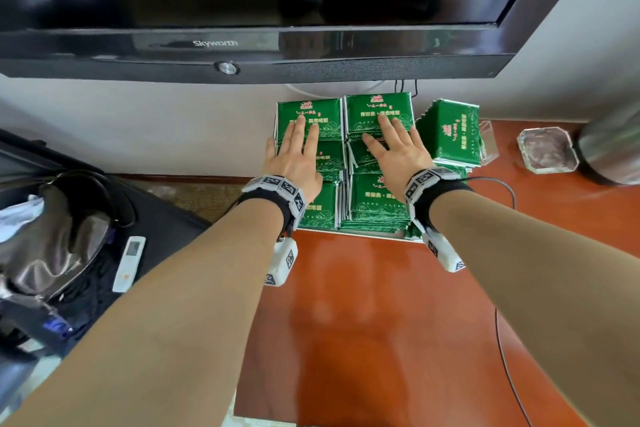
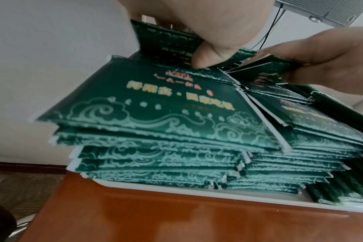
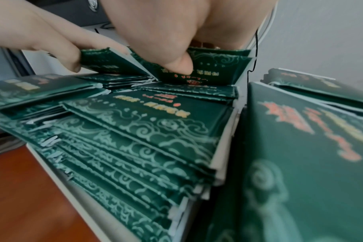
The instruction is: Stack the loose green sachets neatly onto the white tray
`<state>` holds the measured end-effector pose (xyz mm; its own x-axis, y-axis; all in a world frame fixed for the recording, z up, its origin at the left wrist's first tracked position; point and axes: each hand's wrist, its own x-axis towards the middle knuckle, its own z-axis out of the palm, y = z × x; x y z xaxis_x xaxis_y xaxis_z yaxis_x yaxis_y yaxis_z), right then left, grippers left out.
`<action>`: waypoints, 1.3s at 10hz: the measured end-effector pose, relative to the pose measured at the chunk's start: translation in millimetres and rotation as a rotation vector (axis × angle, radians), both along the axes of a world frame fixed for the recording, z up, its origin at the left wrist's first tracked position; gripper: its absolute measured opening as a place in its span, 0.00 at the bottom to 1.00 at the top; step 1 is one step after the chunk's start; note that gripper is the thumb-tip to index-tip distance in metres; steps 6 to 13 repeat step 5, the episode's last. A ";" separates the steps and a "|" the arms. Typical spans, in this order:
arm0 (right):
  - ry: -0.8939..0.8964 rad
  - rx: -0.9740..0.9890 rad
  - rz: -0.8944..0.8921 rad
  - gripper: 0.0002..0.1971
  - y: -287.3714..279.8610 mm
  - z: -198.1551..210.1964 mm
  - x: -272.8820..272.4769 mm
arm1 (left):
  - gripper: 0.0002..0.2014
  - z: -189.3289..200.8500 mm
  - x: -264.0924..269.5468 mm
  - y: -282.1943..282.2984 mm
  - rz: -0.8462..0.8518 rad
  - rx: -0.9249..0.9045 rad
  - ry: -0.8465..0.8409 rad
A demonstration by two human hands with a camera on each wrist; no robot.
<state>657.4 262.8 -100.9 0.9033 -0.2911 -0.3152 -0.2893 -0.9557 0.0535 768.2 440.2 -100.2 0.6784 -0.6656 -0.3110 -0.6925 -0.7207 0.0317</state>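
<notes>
Several stacks of green sachets (image 1: 377, 204) fill the white tray (image 1: 363, 234) at the back of the red-brown table, against the wall. My left hand (image 1: 294, 152) lies on the far-left bundle (image 1: 308, 114). Its fingers are on top, and the left wrist view shows the thumb (image 2: 207, 55) tucked under the tilted sachets (image 2: 166, 41). My right hand (image 1: 394, 146) grips the far-right bundle (image 1: 377, 107) the same way, thumb (image 3: 180, 65) underneath. Another stack (image 1: 450, 128), turned sideways, sits at the tray's right. The tray rim (image 2: 176, 191) (image 3: 72, 188) shows below the stacks.
A black television (image 1: 242, 10) hangs just above the tray. A glass ashtray (image 1: 547, 149), a clear holder (image 1: 488, 142) and a metal vessel (image 1: 613, 149) stand at the right. A cable (image 1: 502, 322) crosses the table. Left of the table lie a bag (image 1: 62, 236) and a remote (image 1: 129, 263).
</notes>
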 end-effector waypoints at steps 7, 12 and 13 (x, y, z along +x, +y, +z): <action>-0.060 0.092 -0.164 0.43 6.9 30.8 -18.7 | 0.47 33.6 -14.4 2.8 0.024 -0.072 0.090; -0.060 0.092 -0.164 0.43 6.9 30.8 -18.7 | 0.47 33.6 -14.4 2.8 0.024 -0.072 0.090; -0.060 0.092 -0.164 0.43 6.9 30.8 -18.7 | 0.47 33.6 -14.4 2.8 0.024 -0.072 0.090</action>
